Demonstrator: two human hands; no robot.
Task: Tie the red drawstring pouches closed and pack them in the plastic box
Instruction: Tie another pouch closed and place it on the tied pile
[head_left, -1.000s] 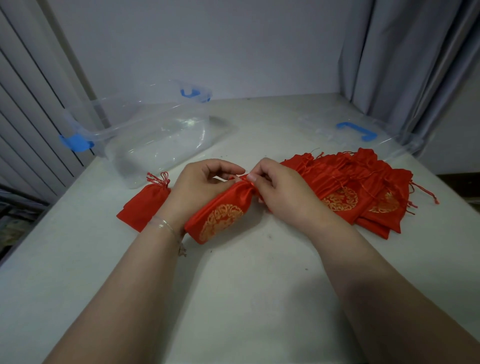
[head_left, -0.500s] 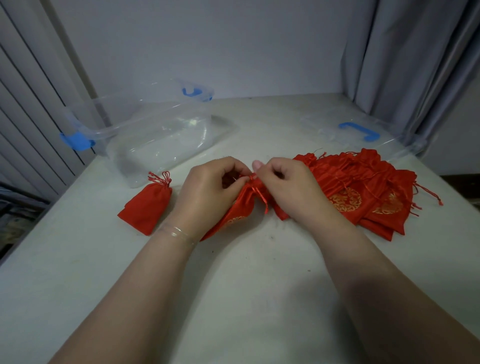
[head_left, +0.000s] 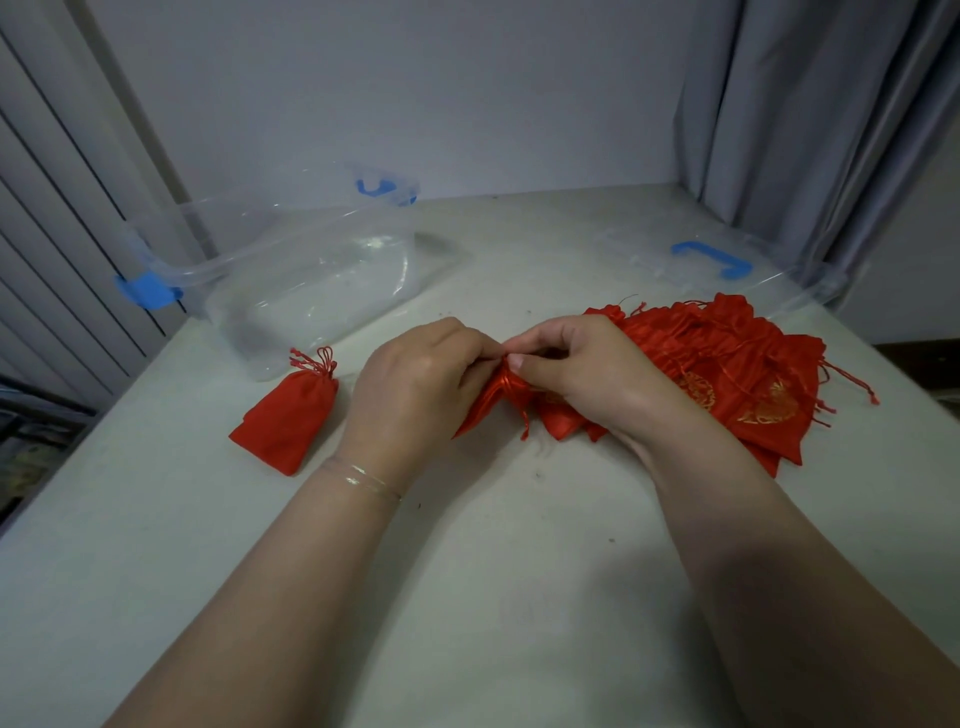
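Two hands, left hand (head_left: 415, 384) and right hand (head_left: 582, 374), hide most of the pinched pouch (head_left: 493, 400).

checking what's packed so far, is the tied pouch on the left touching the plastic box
Apart. The head view shows bare table between the tied pouch and the plastic box.

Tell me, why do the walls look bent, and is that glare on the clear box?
Head view: the wide-angle lens bows the curtain and blinds near the edges; pale glints sit on the plastic box; soft shadows fall under both forearms; focus looks fairly even.
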